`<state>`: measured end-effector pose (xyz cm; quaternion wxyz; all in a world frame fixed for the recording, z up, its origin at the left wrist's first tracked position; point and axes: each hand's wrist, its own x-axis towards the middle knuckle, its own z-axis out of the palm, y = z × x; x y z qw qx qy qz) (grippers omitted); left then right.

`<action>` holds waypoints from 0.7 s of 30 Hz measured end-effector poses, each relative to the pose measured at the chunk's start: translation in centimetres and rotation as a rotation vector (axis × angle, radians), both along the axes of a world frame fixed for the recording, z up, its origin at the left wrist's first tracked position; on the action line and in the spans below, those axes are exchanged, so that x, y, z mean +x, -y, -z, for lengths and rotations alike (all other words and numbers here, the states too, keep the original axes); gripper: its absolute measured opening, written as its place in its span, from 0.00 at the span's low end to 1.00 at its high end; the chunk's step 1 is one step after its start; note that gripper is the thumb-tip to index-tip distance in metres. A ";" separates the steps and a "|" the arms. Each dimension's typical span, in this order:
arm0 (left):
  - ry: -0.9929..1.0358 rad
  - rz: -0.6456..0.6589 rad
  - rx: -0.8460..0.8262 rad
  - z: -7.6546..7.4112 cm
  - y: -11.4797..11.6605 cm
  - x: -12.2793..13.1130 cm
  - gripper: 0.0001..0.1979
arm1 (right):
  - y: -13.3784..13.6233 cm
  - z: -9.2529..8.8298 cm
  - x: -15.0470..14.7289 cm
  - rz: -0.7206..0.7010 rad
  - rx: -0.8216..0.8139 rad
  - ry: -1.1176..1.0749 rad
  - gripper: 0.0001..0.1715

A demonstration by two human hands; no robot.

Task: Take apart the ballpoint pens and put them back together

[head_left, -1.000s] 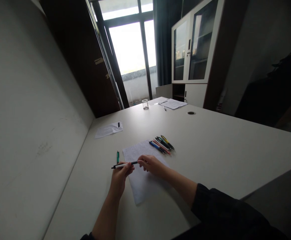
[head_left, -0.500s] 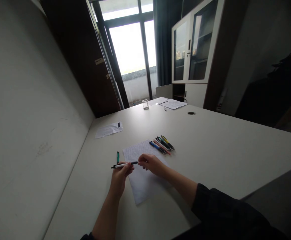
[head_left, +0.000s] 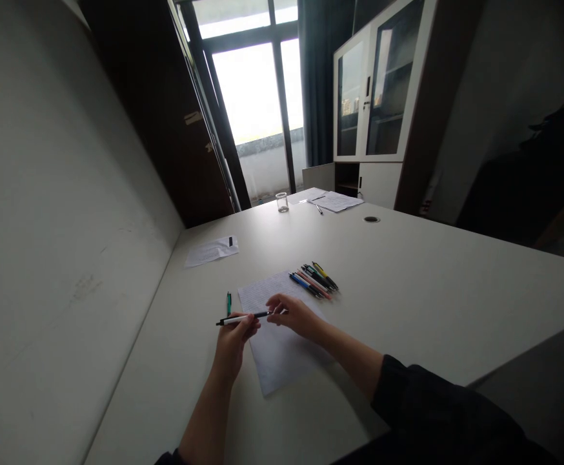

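A pen (head_left: 236, 320) with a white barrel, a dark grip section and a black end lies nearly level in my left hand (head_left: 233, 339), pinched between thumb and fingers. Its tip points right, to my right hand (head_left: 289, 314). There the thumb and forefinger stand apart around the tip; whether they touch it is too small to tell. Beneath both hands is a lined sheet of paper (head_left: 282, 361) covered with handwriting in its upper part. A green pen (head_left: 228, 302) lies just beyond my left hand. Several pens (head_left: 313, 281) in mixed colours lie side by side at the sheet's upper right corner.
The white table (head_left: 408, 297) runs along a wall at the left. Farther off are a paper with a dark strip (head_left: 213, 251), a glass beaker (head_left: 282, 203), stacked papers (head_left: 337, 201) with a pen beside them, and a round cable hole (head_left: 372, 219).
My right thumb and forefinger have parted at the pen's tip, the forefinger lifting slightly. My left hand and the pen have hardly moved.
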<state>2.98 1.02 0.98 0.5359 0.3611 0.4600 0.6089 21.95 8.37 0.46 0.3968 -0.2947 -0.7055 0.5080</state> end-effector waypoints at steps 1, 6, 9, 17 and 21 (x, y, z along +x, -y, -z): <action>-0.001 0.003 0.000 0.0 0.0 0.0 0.13 | 0.0 0.0 0.0 -0.011 -0.019 0.002 0.17; -0.008 -0.004 -0.004 0.1 0.0 -0.1 0.14 | 0.0 0.1 -0.1 -0.071 -0.086 0.038 0.18; 0.001 -0.003 0.000 0.1 0.1 -0.1 0.14 | 0.0 0.0 0.0 -0.032 -0.060 -0.018 0.14; -0.004 -0.010 -0.006 0.2 -0.1 -0.1 0.14 | -0.3 0.8 -0.4 -0.085 -0.172 -0.112 0.19; 0.013 -0.015 0.002 0.2 0.0 0.0 0.15 | -0.2 0.7 -0.4 -0.078 -0.207 -0.140 0.18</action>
